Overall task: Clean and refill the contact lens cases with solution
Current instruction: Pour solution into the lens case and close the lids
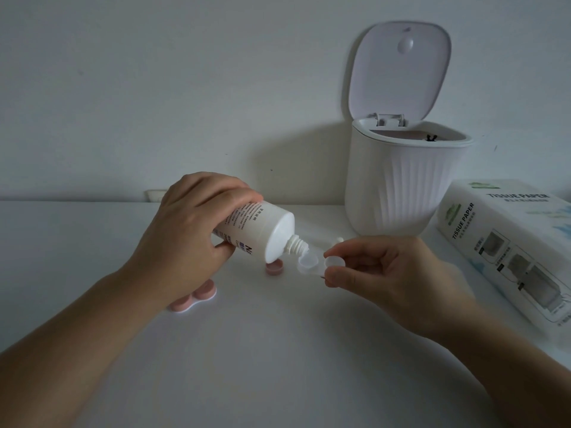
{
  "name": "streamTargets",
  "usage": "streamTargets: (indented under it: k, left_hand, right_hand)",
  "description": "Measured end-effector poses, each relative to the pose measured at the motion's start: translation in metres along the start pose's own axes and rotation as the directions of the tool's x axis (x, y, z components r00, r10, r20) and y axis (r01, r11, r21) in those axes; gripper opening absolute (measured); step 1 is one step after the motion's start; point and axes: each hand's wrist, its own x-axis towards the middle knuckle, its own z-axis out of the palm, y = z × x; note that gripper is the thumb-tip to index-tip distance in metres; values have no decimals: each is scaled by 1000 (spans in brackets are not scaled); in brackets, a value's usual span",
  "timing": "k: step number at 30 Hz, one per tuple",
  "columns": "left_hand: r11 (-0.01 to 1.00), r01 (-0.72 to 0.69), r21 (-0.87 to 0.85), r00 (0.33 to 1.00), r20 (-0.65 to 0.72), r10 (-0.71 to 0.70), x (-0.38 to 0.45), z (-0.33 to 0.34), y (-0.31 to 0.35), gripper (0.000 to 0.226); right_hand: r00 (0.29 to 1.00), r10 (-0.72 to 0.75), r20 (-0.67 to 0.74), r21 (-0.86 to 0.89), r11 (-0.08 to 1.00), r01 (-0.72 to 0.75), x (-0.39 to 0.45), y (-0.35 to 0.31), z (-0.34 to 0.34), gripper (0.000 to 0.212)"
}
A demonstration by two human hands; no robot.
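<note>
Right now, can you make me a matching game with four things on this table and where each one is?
Things:
1. solution bottle
2. clear lens case
3. pink lens case
4. little bin

Places or states:
A. lid up, by the wall
B. tilted in the left hand
C. lying on the table, under the left wrist
D. pinched by the right hand

Pairs: 1-B, 2-D, 3-C, 4-A

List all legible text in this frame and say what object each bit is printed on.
"TISSUE PAPER": on the top face of the tissue pack, blurred but readable.
"TISSUE PAPER": again, running along the pack's side face.
"N": a large letter on the solution bottle held in the left hand; the rest is hidden.
Small print on the bottle and pack: too small to read.
</note>
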Motion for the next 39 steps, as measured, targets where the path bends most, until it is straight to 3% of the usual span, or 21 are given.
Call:
streamTargets:
  k: [39]
  left_hand:
    - [1000,1,31,1000,-10,0,1,-1,4,76]
  right_hand:
    - [999,-18,46,59,998,16,2,4,0,16]
